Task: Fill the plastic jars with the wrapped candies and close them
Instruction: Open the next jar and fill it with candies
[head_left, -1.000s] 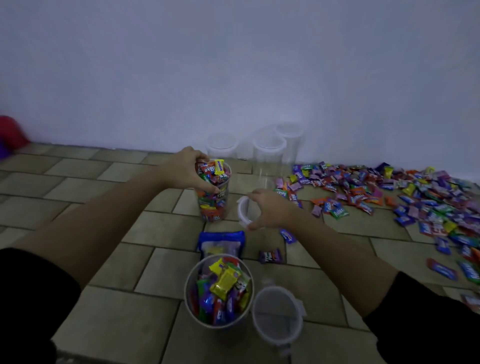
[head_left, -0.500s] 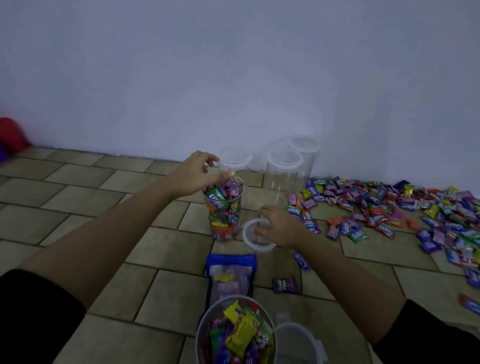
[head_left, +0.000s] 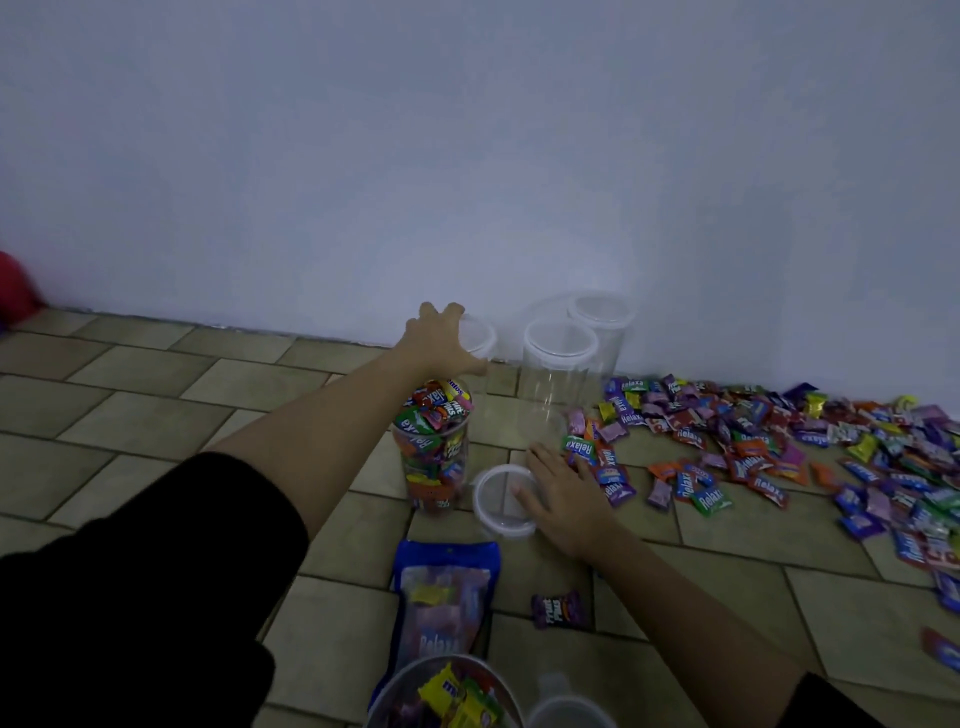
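Observation:
A clear jar (head_left: 435, 449) packed with wrapped candies stands uncovered on the tiled floor. Just right of it lies its round clear lid (head_left: 500, 500); my right hand (head_left: 563, 496) rests flat on the floor with straight fingers touching that lid. My left hand (head_left: 441, 340) reaches past the full jar to the wall and wraps fingers and thumb round the top of an empty lidded jar (head_left: 480, 340). Two more empty lidded jars (head_left: 558, 364) (head_left: 602, 319) stand by the wall. A wide pile of loose candies (head_left: 769, 441) spreads to the right.
A blue candy bag (head_left: 447, 597) lies in front of me, with a single purple candy (head_left: 558, 610) beside it. At the bottom edge are another candy-filled jar (head_left: 447, 696) and a clear container (head_left: 566, 714). A red object (head_left: 15, 291) sits far left by the wall.
My left hand left the full jar and reached back to the empty jar by the wall. My right hand set the lid down on the floor and flattened beside it.

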